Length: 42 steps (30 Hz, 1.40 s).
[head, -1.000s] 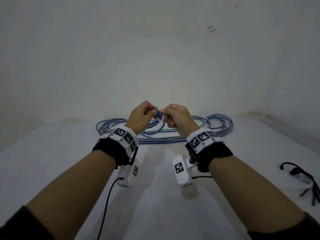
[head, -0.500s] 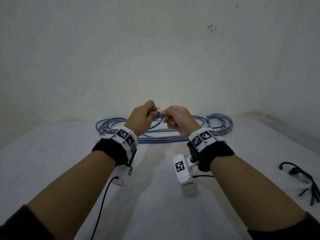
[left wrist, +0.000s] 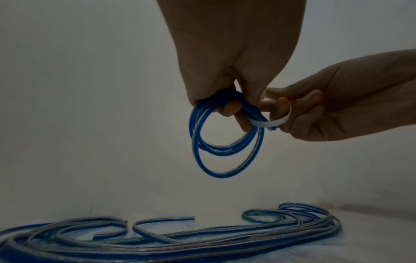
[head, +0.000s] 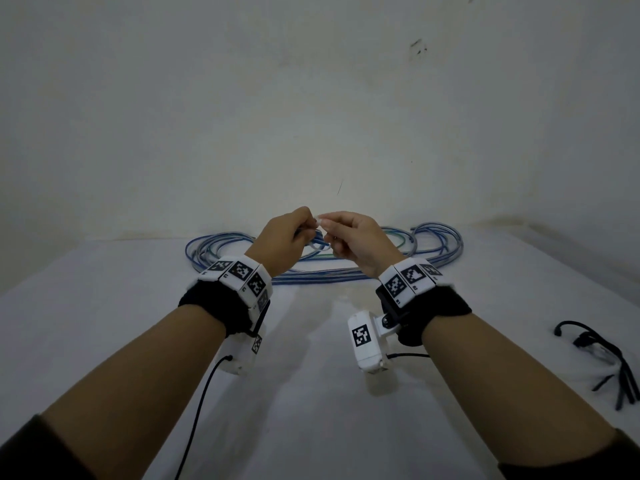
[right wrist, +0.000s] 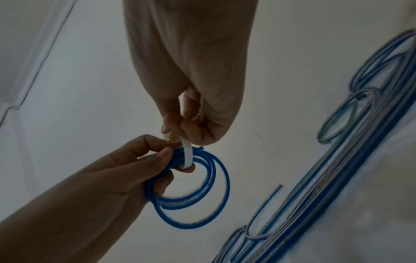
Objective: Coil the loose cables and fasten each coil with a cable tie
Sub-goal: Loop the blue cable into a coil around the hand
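My left hand point(head: 292, 233) holds a small coil of blue cable point(left wrist: 225, 140) up in the air, fingers curled through its top. The coil point(right wrist: 193, 197) hangs in several loops below both hands. A white cable tie point(left wrist: 279, 119) is looped round the coil's top strands. My right hand point(head: 346, 237) pinches the tie point(right wrist: 186, 154), which runs up between its thumb and fingers. In the head view the hands meet fingertip to fingertip, and only a bit of the coil point(head: 317, 242) shows between them.
A long pile of loose blue, grey and green cables point(head: 346, 268) lies on the white table point(head: 311, 393) by the back wall. Some black cable ties point(head: 609, 358) lie at the table's right edge. The wrist camera cords hang below my forearms.
Both hands have risen a little with the coil and tie. The grip on each looks the same.
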Available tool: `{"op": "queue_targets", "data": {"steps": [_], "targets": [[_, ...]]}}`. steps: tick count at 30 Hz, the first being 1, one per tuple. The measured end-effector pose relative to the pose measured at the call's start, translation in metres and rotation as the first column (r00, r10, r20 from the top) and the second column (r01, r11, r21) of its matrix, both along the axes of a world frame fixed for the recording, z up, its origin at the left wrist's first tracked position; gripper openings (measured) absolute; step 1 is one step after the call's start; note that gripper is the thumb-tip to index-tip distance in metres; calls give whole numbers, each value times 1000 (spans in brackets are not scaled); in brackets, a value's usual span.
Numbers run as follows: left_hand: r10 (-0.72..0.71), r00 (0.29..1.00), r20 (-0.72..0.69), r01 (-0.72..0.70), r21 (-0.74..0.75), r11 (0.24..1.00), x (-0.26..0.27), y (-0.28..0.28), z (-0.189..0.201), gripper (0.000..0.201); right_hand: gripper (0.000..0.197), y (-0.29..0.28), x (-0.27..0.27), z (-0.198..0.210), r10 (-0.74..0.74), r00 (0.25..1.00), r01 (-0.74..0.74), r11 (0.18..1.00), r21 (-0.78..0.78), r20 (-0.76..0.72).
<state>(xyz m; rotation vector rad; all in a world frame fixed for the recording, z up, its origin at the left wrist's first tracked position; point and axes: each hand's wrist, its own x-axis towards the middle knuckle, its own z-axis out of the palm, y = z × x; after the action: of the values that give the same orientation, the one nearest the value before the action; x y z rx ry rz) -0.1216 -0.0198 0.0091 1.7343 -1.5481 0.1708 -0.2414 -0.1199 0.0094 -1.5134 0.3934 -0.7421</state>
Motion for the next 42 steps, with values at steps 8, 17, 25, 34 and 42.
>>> {"op": "queue_targets", "data": {"steps": [8,17,25,34,42], "targets": [[-14,998,-67,14,10,1000,0,-1,-1,7,11,-2,6,-1,28,1000,-27,994,110,1],[-139,989,-48,145,158,977,-5,8,-10,12,24,-11,18,2,-217,969,230,967,113,-117],[-26,974,-225,61,151,987,11,5,-15,14,15,-2,16,-5,26,997,-13,986,168,-73],[-34,985,-169,64,180,982,11,8,-17,21,15,2,24,-2,-73,978,92,992,92,-198],[-128,987,-99,140,130,982,3,12,-17,24,26,3,29,11,-156,981,184,929,321,-111]]}}
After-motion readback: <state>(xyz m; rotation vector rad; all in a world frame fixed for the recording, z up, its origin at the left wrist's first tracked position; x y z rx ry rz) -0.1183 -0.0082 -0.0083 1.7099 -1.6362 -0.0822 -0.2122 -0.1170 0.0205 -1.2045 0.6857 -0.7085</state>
